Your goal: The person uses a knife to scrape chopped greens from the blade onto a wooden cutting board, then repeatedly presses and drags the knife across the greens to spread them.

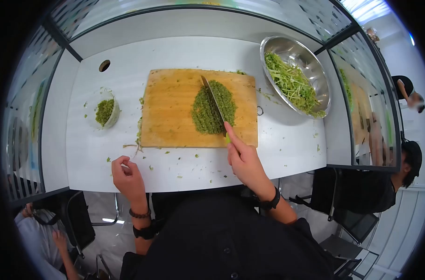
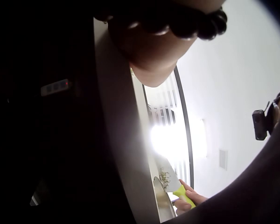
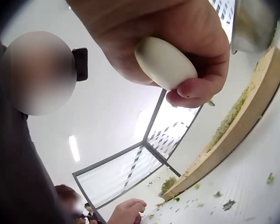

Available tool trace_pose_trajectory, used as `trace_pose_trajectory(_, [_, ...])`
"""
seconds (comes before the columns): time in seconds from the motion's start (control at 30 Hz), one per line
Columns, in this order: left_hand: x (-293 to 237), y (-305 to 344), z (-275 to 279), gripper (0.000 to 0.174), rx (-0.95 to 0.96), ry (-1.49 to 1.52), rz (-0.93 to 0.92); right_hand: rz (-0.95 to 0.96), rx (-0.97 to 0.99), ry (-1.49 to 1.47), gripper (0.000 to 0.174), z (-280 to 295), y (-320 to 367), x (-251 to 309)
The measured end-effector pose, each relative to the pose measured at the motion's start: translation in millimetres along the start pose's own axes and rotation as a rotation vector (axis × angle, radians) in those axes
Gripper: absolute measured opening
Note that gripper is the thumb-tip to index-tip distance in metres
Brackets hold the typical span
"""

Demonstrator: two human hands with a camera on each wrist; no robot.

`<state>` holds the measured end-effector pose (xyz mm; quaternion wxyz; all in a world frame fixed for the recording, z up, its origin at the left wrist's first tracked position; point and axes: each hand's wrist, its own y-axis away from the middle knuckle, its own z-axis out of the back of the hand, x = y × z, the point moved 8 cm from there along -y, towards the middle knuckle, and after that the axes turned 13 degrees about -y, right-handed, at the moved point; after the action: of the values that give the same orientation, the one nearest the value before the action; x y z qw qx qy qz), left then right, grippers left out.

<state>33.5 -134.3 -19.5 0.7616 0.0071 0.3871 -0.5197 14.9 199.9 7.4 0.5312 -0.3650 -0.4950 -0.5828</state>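
- Right hand (image 1: 244,158) wraps round the lime-green handle of a steel-bladed kitchen knife (image 1: 214,103). The forefinger is stretched forward along the handle's top, likely to steady the blade. The right wrist view shows the handle butt (image 3: 165,63) clamped between curled fingers and thumb.
- The blade lies across a heap of finely minced green leaves (image 1: 203,116) on the right half of a rectangular wooden chopping board (image 1: 168,112). The tip points toward the board's far edge.
- Left hand (image 1: 126,175) is off the board, at the near edge of the white table (image 1: 287,140). Its fingers are loosely curled and hold nothing, seemingly parked out of the blade's way.
- A round steel bowl (image 1: 296,51) of long shredded greens sits at the table's far right corner, near the board's right edge and on the knife hand's side.
- A small white bowl (image 1: 115,120) of mince sits toward the table's left edge, apart from the board.
- The widest room for moving is over the board's left half and the scrap-flecked strip of table between the board and the near edge.
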Motion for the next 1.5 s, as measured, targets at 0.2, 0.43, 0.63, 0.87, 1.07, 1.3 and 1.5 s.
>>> trace_pose_trajectory(0.2, [2.0,0.8,1.7,0.008,0.010,-0.009,-0.007,-0.011,-0.101,-0.145,0.055,24.8,2.9,14.2])
trace_pose_trajectory(0.43, [3.9,1.0,0.4,0.010,0.013,0.001,-0.002,-0.092,-0.109,-0.177,0.054,32.8,-3.4,-2.1])
trace_pose_trajectory(0.63, [3.3,1.1,-1.1,0.011,0.022,0.021,0.008,-0.140,-0.123,-0.188,0.053,40.0,-10.2,-9.2])
trace_pose_trajectory(0.87, [3.2,0.4,0.2,0.010,0.028,-0.006,0.001,-0.058,-0.187,-0.164,0.053,53.7,-5.4,2.6])
trace_pose_trajectory(1.07, [2.5,0.3,-0.9,0.010,0.029,-0.019,-0.011,0.000,-0.189,0.029,0.052,60.5,-14.1,-19.5])
trace_pose_trajectory(1.3, [4.4,0.3,-2.1,0.011,0.049,-0.019,0.023,-0.012,-0.072,0.108,0.055,45.8,-6.6,4.8])
trace_pose_trajectory(1.5, [2.1,0.5,-1.5,0.010,0.057,-0.035,0.027,0.005,0.193,-0.141,0.056,-8.2,6.8,11.0])
